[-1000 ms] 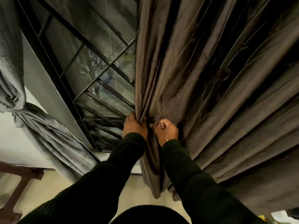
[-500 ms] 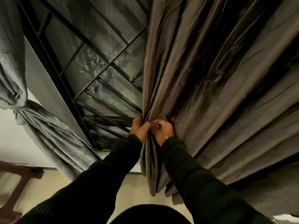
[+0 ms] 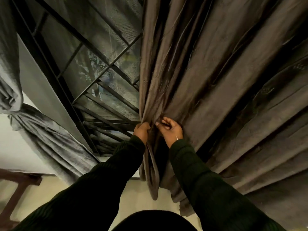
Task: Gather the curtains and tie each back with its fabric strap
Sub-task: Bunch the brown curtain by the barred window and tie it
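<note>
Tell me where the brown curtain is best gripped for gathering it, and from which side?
Probably at the bunched inner edge of the brown curtain, where the left hand grips folds, coming from the window side. The pleats converge there; the right hand can rake loose folds in.

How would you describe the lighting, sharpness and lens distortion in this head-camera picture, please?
Head view: dim light, with deep shadow in the brown curtain's folds; the window grille bars splay from wide-angle distortion; the left hand and right hand look slightly soft.
</note>
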